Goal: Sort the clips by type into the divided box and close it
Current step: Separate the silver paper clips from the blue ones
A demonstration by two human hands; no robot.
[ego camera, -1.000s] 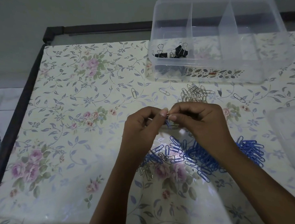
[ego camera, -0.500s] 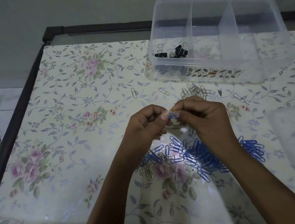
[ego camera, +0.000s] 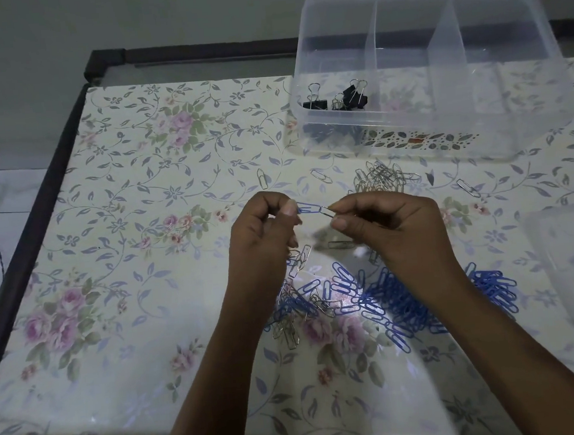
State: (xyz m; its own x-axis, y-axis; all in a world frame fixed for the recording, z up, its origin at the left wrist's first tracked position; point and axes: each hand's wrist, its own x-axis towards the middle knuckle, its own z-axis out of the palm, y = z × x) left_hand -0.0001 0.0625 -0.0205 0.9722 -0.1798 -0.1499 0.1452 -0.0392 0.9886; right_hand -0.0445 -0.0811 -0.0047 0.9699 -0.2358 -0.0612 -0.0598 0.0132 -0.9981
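Pinching a blue paper clip [ego camera: 309, 209], the left hand [ego camera: 266, 232] meets the right hand [ego camera: 387, 225], pinching a linked silver clip [ego camera: 328, 212]; beyond them sits the divided box [ego camera: 477, 126], binder clips [ego camera: 336, 100] in its left compartment.

binder clips [ego camera: 336, 99] in box's [ego camera: 452, 151] left compartment.
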